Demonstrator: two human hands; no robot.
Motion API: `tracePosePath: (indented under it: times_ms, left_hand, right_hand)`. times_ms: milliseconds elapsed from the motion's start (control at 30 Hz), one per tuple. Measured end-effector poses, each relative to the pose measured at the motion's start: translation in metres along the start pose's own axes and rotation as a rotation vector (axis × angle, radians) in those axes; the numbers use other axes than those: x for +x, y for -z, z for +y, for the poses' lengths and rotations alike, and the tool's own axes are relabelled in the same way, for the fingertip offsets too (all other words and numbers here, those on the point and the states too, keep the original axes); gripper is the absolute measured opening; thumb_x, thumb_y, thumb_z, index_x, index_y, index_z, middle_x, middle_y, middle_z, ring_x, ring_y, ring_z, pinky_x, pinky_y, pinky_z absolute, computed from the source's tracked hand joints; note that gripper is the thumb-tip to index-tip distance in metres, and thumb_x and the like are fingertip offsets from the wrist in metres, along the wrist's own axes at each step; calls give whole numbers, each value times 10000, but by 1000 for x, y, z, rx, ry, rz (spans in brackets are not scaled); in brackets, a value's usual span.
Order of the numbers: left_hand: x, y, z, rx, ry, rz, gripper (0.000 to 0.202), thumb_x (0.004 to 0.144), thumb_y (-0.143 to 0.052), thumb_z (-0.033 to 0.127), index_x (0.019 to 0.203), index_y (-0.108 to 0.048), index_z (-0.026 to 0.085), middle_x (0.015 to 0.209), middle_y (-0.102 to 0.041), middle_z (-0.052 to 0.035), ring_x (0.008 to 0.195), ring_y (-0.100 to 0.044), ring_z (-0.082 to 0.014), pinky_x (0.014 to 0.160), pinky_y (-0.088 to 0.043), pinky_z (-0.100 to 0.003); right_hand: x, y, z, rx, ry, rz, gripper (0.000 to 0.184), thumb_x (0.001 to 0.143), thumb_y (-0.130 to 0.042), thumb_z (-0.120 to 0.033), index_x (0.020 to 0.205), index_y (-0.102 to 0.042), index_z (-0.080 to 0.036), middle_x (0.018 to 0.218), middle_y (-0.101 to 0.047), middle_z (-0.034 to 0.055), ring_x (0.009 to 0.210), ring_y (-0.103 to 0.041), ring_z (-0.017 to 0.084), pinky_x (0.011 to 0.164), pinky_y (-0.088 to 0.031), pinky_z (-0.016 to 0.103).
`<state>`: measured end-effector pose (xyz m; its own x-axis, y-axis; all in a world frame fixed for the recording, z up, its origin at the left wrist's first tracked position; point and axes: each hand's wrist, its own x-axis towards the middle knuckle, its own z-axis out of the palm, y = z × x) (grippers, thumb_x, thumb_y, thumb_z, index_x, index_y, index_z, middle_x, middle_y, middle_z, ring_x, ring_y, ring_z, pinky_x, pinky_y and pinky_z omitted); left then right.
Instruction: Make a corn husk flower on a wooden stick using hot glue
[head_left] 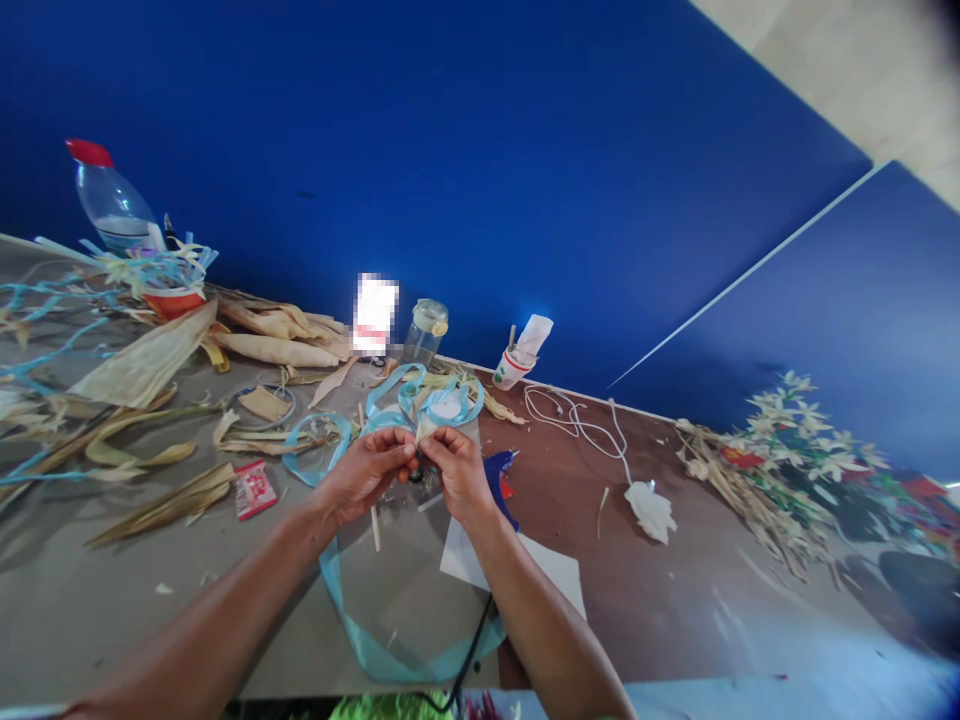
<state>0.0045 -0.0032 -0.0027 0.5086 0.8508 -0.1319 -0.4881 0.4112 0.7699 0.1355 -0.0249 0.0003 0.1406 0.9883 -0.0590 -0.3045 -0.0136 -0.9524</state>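
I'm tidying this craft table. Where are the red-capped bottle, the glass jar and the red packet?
red-capped bottle (114, 208), head view, on its clear body
glass jar (424, 338), head view, on its glass side
red packet (254, 489), head view, at its middle

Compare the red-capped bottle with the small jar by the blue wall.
The bottle is larger with a red cap; the jar is small with a pale lid. The bottle stands far left behind husks; the jar stands mid-table, just beyond the left hand and right hand, which pinch a pale piece. Both are clear and capped.
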Motion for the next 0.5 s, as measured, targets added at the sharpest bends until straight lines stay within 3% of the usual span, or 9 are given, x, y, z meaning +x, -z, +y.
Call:
tracePosePath:
  times_ms: [500]
  left_hand:
    - [4,5,-7,30,-62,16,261,606,-794,222,769,-613,128,591,-621,7,522,-558,-74,472,-421,-154]
  right_hand:
    - [-1,2,-7,-40,-73,-93,179,595,-718,-287,564,-592,-165,503,-602,-23,496,-511,106,525,-372,229]
